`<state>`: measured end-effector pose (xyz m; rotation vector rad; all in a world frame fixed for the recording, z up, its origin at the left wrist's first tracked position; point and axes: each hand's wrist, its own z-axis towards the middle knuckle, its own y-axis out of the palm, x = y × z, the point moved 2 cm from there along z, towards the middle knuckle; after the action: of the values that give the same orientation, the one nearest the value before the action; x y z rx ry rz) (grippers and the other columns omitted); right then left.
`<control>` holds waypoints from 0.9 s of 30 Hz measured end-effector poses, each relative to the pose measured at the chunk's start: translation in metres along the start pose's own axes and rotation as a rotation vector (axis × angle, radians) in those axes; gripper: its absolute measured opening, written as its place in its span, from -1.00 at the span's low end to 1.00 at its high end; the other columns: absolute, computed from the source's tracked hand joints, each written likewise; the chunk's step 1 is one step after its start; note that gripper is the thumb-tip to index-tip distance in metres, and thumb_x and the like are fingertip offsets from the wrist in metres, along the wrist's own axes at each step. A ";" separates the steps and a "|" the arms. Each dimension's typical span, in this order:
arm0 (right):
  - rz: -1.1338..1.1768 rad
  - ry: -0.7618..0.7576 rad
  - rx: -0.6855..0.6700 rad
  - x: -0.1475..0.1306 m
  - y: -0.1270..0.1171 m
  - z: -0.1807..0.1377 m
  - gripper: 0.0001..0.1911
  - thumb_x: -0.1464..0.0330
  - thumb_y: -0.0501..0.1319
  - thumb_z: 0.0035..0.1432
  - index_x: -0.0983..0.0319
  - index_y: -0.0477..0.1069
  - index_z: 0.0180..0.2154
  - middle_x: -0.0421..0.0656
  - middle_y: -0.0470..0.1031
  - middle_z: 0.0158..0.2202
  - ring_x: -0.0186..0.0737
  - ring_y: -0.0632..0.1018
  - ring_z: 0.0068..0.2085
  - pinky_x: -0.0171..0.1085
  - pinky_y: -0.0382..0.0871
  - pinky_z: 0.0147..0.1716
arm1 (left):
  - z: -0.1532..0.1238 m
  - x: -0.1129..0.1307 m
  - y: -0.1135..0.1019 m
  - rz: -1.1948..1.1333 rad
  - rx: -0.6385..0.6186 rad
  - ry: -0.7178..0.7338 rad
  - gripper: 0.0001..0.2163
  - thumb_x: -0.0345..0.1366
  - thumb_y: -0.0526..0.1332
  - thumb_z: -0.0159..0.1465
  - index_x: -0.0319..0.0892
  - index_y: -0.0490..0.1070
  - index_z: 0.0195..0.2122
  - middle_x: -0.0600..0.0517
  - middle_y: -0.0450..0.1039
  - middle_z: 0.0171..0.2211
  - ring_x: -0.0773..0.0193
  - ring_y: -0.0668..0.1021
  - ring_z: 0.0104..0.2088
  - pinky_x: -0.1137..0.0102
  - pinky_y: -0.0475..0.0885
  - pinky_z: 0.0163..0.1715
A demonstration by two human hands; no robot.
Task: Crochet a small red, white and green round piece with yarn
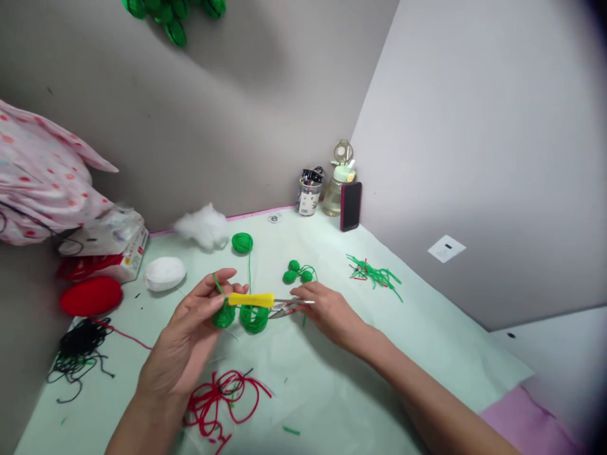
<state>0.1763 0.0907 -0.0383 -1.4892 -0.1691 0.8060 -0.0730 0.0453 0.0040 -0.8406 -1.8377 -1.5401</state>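
Note:
My left hand (194,316) is closed on a small green crochet piece (224,315), with a strand of green yarn rising over the index finger. The yellow handle of a crochet hook (251,300) lies level at the left fingertips, its metal shaft pointing right. My right hand (327,309) has its fingers curled around silver scissors (283,309), whose blades point left beneath the shaft; the fingers partly hide them. Just below the yellow handle is a wound bundle of green yarn (255,320). A green yarn ball (242,242) stands behind, a strand running from it toward the hands.
Three little green balls (298,273) sit beyond my right hand. Yarn scraps (374,273) lie right, red yarn (222,401) in front. At left are black yarn (83,347), red (91,296) and white skeins (165,274). A phone (351,206) leans near the wall.

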 end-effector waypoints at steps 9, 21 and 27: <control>0.038 -0.027 -0.055 0.000 0.000 0.009 -0.74 0.51 0.06 0.45 0.22 0.51 -0.20 -0.11 0.46 -0.24 -0.24 0.48 -0.37 -0.25 0.38 -0.35 | 0.004 0.011 -0.005 -0.308 0.030 0.078 -0.72 -0.47 0.54 0.04 -0.16 0.63 -0.22 0.10 0.61 -0.41 0.13 0.71 -0.13 -0.03 0.52 0.25; 0.427 -0.151 -0.153 -0.071 -0.058 0.048 -0.69 0.14 0.20 0.47 0.08 0.59 0.09 -0.15 0.57 -0.20 -0.22 0.55 -0.22 -0.26 0.33 -0.21 | -0.002 0.009 -0.006 -0.279 -0.124 0.046 -0.76 -0.45 0.52 0.13 -0.10 0.61 -0.20 0.13 0.61 -0.40 0.05 0.68 0.08 0.02 0.30 0.40; 0.350 -0.205 -0.182 -0.073 -0.056 0.054 -0.65 0.11 0.19 0.46 0.17 0.62 0.00 -0.12 0.59 -0.21 -0.24 0.56 -0.25 -0.31 0.29 -0.28 | -0.002 0.005 -0.010 -0.232 -0.139 0.019 -0.80 -0.39 0.51 0.17 -0.07 0.61 -0.21 0.11 0.61 -0.39 0.01 0.65 0.14 0.12 0.43 0.32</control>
<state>0.1129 0.0998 0.0468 -1.6296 -0.1390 1.2550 -0.0835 0.0422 0.0020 -0.6906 -1.8849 -1.8305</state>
